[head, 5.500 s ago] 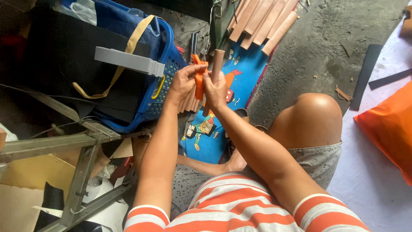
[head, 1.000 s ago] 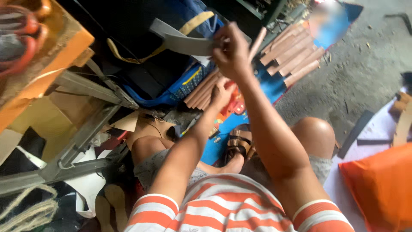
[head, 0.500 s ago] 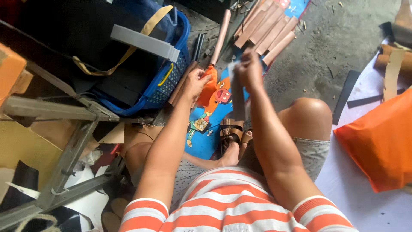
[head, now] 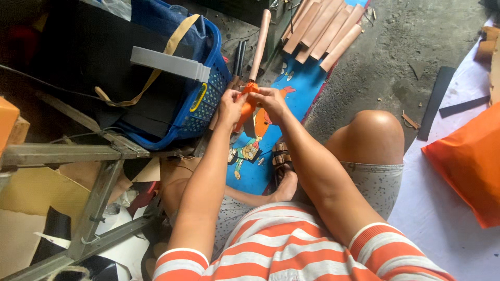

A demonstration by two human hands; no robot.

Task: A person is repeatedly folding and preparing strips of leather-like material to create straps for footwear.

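1. Right now, the left hand [head: 230, 106] and the right hand [head: 271, 102] are close together in the middle, above a blue mat [head: 291, 99] with cartoon pictures.
2. Both hands pinch an orange tool [head: 246, 106] between them. The left fingers curl around its left side and the right fingers wrap its top.
3. A long tan strip [head: 259, 44] sticks up from the hands, going far away.
4. More tan strips [head: 325, 28] lie side by side at the far end of the mat.
5. A blue basket [head: 208, 99] sits just left of the hands.
6. An orange bag [head: 469, 161] lies well apart on the right.
7. A sandal [head: 281, 156] on a foot rests on the mat, near the person.
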